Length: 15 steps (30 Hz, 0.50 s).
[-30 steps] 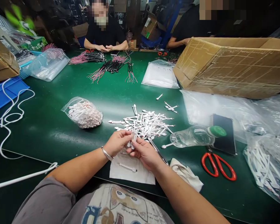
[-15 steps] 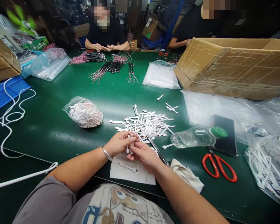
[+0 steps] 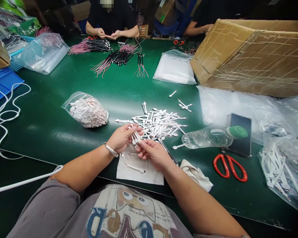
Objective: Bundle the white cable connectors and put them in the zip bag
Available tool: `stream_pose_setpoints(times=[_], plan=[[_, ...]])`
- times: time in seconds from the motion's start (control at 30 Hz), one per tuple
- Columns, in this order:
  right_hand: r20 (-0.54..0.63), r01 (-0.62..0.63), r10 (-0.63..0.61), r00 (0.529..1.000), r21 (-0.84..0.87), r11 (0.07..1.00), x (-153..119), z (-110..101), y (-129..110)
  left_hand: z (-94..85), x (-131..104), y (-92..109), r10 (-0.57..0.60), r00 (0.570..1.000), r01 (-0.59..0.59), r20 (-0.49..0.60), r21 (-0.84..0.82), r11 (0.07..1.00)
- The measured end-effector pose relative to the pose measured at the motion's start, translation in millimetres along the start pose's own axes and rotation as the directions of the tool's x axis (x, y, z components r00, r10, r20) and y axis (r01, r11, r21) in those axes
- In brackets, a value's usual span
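Note:
Several short white connector cables (image 3: 134, 136) are pinched in my left hand (image 3: 123, 137), fanned out past the fingertips. My right hand (image 3: 152, 152) has its thumb and fingers closed on the connector ends of that same bunch. Just beyond the hands spreads a loose pile of white connector cables (image 3: 161, 122). Below them a pale sheet (image 3: 152, 177) lies on the green table (image 3: 72, 158), with a single cable (image 3: 135, 168) on it. A dark slim tool (image 3: 169, 152), partly hidden, lies beside my right hand.
A clear bag of cables (image 3: 89, 110) sits left of the pile. To the right are a bottle (image 3: 206, 137), red-handled scissors (image 3: 229, 167), a phone (image 3: 240, 132), a cloth (image 3: 196, 175) and a cardboard box (image 3: 250, 59). Across the table, two people sit near black-and-pink wire bundles (image 3: 121, 56).
The view has tilted down slightly. The cables between my hands have fanned out, and my right fingers have shifted to their lower ends. A small white piece now shows at the sheet's upper left.

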State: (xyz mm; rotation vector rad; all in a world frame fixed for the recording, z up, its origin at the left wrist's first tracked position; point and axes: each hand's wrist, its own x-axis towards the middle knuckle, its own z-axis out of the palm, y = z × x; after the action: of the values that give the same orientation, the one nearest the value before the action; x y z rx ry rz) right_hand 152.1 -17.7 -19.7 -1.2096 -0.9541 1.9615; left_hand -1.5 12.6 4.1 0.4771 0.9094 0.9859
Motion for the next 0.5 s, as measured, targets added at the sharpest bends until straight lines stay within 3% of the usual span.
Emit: stream_pose_setpoints(times=[0.27, 0.5], plan=[[-0.104, 0.131, -0.147, 0.984, -0.148, 0.980, 0.2, -0.4, 0.2, 1.3, -1.5, 3.0, -0.026, 1.000, 0.026, 0.002, 0.017, 1.000], [-0.168, 0.096, -0.097, 0.981, -0.016, 0.995, 2.9, 0.0, -1.2, -0.7, 0.2, 2.2, -0.049, 0.999, 0.049, -0.001, -0.025, 0.998]])
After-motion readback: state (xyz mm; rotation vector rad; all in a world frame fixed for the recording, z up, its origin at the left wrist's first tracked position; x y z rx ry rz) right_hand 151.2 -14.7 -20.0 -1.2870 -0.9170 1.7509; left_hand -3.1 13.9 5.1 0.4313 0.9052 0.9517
